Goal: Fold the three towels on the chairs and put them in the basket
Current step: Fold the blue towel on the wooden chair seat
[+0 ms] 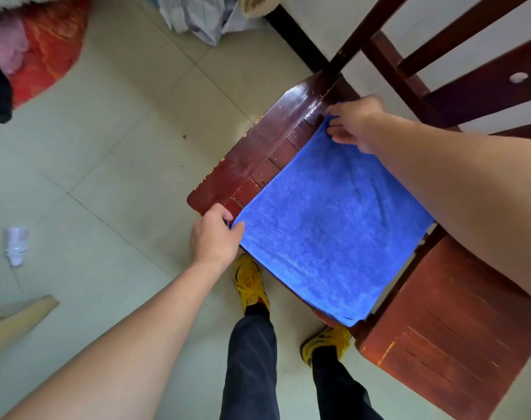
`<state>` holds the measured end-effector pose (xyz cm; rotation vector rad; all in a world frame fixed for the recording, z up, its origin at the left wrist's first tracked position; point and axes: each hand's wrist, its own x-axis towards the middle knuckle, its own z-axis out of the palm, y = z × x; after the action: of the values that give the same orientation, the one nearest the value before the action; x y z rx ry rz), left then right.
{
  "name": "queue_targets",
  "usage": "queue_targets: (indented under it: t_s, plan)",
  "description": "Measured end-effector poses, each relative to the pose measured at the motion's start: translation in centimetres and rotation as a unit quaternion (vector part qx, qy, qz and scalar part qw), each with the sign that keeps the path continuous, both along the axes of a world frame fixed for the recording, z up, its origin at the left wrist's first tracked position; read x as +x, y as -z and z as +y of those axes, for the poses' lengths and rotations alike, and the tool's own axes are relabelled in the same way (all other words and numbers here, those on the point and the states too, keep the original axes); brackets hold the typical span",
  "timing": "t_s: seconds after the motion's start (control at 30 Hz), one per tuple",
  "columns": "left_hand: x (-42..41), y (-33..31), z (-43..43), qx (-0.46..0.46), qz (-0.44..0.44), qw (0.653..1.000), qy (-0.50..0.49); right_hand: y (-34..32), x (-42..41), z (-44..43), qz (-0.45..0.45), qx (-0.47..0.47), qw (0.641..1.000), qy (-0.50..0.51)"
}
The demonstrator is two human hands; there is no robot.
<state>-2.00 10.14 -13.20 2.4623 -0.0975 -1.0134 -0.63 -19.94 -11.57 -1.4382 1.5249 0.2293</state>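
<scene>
Towel (327, 225) — one, blue, flat on chair (258, 165), left hand (215, 237) and right hand (356, 125) fingers pinching two corners

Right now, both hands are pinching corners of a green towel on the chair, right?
No, the towel is blue, not green; the head view shows it. The left hand and right hand do pinch its corners on the chair.
</scene>
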Motion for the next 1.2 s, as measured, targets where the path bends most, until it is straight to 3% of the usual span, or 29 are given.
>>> queue_targets:
  t_s: [0.2,0.33,0.4,0.57,0.7,0.87,1.0,1.2]
  plan:
    - [0.4,-0.7,-1.0,0.065,0.024,0.995,0.068,0.1,-0.8,-0.8,-0.014,-0.085,0.993,-0.078]
    - [0.3,-1.3,-1.3,0.026,0.025,0.999,0.015,-1.3,-1.7,-0.8,-0.047,-0.037,0.994,-0.087]
    - [0.4,-1.6,-1.0,0.027,0.029,0.999,-0.02,-1.9,-3.7,-1.0,-0.047,-0.067,0.996,-0.041]
    - [1.4,-2.5,-1.2,0.123,0.049,0.988,0.075,-2.5,-14.2,-0.8,0.059,-0.144,0.987,0.044]
    - [2.5,-3.2,-5.5,0.1,-0.024,0.981,0.163,-3.6,-22.9,-0.6,0.152,-0.154,0.972,0.097]
    - [2.9,-2.0,-14.2,0.023,-0.076,0.975,0.206,-1.9,-26.2,-2.5,0.121,-0.122,0.972,0.161]
    - [3.2,-1.2,-20.7,-0.007,-0.076,0.99,0.116,0.0,-25.8,-3.8,0.081,-0.058,0.976,0.192]
    - [2.6,-0.2,-24.3,0.029,-0.088,0.995,0.027,0.5,-26.5,-5.5,0.042,0.063,0.972,0.221]
